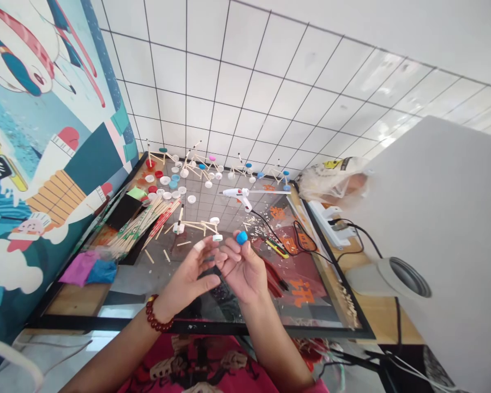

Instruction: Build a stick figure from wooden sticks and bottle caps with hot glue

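My right hand point(243, 271) is raised over the glass tabletop point(245, 305), pinching a small blue bottle cap point(241, 237) at its fingertips. Close beside it, my left hand point(190, 275), with a red bead bracelet on the wrist, has its fingers spread and touches the right hand's fingers; whether it holds anything is hidden. Just beyond the hands lies a stick-and-cap model point(198, 225) made of wooden sticks with white caps.
A white glue gun point(239, 195) with a black cord lies past the hands. A pile of chopsticks point(141, 226), loose caps point(166, 183) and several finished stick models point(213, 166) sit by the tiled wall. A power strip point(329, 221) and plastic bag point(331, 177) are right.
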`<state>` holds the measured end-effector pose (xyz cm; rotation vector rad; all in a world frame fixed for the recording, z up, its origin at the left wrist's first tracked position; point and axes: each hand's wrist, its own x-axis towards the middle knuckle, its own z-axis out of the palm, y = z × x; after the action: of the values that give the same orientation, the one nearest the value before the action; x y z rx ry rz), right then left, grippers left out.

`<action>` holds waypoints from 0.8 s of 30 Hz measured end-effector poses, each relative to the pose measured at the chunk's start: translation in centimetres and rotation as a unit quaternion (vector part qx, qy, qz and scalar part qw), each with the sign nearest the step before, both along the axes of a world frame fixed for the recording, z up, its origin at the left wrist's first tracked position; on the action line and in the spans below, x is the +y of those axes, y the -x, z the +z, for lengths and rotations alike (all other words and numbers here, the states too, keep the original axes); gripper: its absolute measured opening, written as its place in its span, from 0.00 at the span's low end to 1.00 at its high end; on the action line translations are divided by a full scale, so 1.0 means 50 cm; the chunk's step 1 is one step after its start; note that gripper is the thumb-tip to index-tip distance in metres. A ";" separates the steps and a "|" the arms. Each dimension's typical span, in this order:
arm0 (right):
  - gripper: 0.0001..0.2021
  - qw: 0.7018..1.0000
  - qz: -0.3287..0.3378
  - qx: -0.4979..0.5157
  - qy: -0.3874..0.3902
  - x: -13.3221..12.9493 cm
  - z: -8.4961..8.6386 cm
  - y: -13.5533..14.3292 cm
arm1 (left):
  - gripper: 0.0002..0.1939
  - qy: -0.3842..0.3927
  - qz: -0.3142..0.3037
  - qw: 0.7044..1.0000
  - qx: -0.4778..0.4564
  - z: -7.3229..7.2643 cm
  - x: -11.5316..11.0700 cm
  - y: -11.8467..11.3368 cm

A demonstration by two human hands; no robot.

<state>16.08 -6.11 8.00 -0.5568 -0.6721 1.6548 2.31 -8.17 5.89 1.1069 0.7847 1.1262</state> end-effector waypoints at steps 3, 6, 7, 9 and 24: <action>0.13 1.000 0.013 0.013 0.004 0.014 0.023 -0.014 | 0.18 -0.047 -0.082 0.990 0.106 0.009 -0.002 0.005; 0.11 0.999 -0.050 -0.010 -0.019 0.025 0.052 -0.092 | 0.09 -0.069 0.049 0.967 0.240 0.024 -0.008 0.074; 0.11 0.994 -0.098 -0.024 -0.032 0.028 0.061 -0.129 | 0.09 -0.060 0.113 0.959 0.253 0.029 -0.011 0.108; 0.09 0.973 -0.217 -0.049 -0.066 0.032 0.076 -0.205 | 0.10 -0.038 0.261 0.925 0.275 0.035 -0.019 0.175; 0.13 0.982 -0.123 -0.125 -0.062 0.054 0.062 -0.110 | 0.11 -0.167 0.323 0.827 0.430 0.096 -0.070 0.318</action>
<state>21.56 -3.43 11.11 -0.7347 -0.8481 1.3139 -13.60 -11.65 10.67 1.7573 1.8254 1.3360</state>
